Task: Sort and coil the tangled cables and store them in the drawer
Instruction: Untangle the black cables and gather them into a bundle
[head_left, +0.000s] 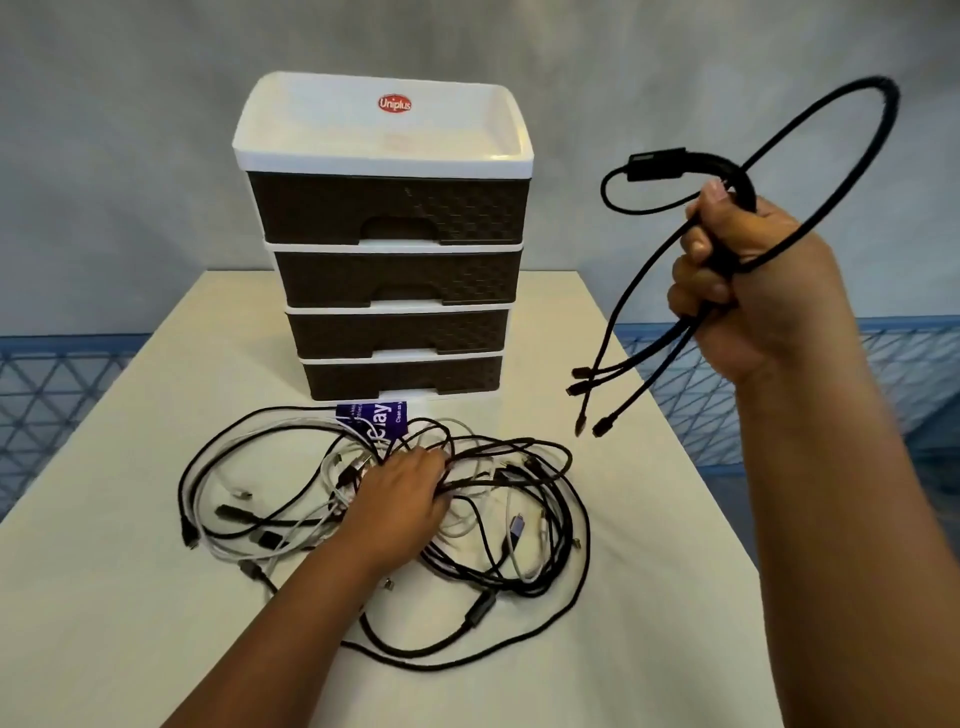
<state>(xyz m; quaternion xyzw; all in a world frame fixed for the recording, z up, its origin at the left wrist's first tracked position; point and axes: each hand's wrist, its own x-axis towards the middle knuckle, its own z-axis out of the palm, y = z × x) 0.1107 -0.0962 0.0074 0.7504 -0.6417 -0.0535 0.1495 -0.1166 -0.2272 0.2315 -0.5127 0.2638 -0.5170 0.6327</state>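
Right hand (748, 291) is clenched around a black cable (779, 150), raised right of the drawer unit (387, 234). Left hand (402, 493) presses into the tangle (493, 545) on the counter (104, 597) before the drawers, fingers hidden. Loose plugs could snag and drag the heap.

Drawer unit (387, 249): white top and frame, four dark brown drawer fronts with woven basket pattern, red oval label on top. Cable in my right hand (748, 280): black braided cable (810, 119). Cable tangle (467, 519) under my left hand (400, 499): mostly black, some white and grey. Purple packet (376, 418) with white lettering. Bench (130, 597): cream. Backdrop grey; blue lattice at both bench sides.
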